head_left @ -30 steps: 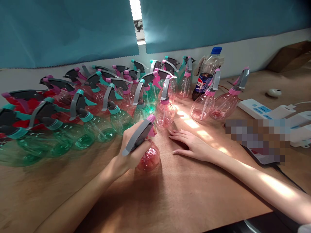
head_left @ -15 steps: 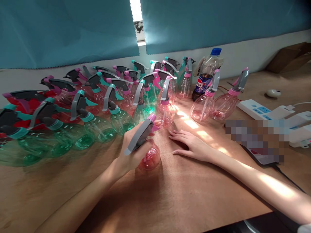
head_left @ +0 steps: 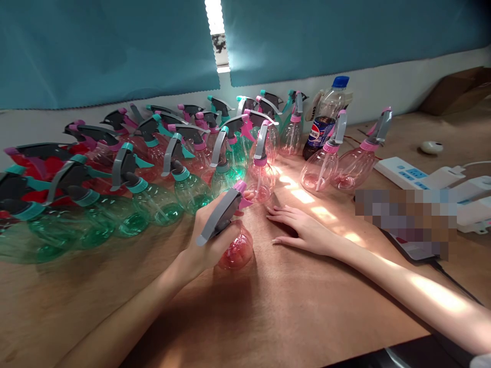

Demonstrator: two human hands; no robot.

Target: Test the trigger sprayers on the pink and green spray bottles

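Fingers (head_left: 209, 214) of the left hand (head_left: 209, 240) are wrapped tight around the neck of a small pink see-through plastic spray bottle (head_left: 235, 249) with a grey trigger; the right hand (head_left: 303, 230) lies flat, fingers loosely spread, holding nothing.

Largest first: the brown wooden tabletop (head_left: 291, 306) carries everything. Across it from nine to twelve o'clock of the hands stands a crowd of green and pink spray bottles (head_left: 161, 168) with grey, teal and pink trigger heads, packed close together. At one o'clock two more pink spray bottles (head_left: 337, 163) lean near a cola bottle with a blue cap (head_left: 326, 120). At three o'clock lies a white power strip (head_left: 406, 174).

The held bottle sits at the centre, its round base resting on the tabletop, just at six o'clock of the nearest pink bottle in the group and just at nine o'clock of the right hand, apart from it.

By my reading, the step in hand is working this bottle's trigger head, gripped and steadied upright. A next move would call for a firm hold at the neck and room to set it down without knocking the row.

The left forearm comes in from seven o'clock, wrist bent up; the right forearm stretches from four o'clock, palm down.
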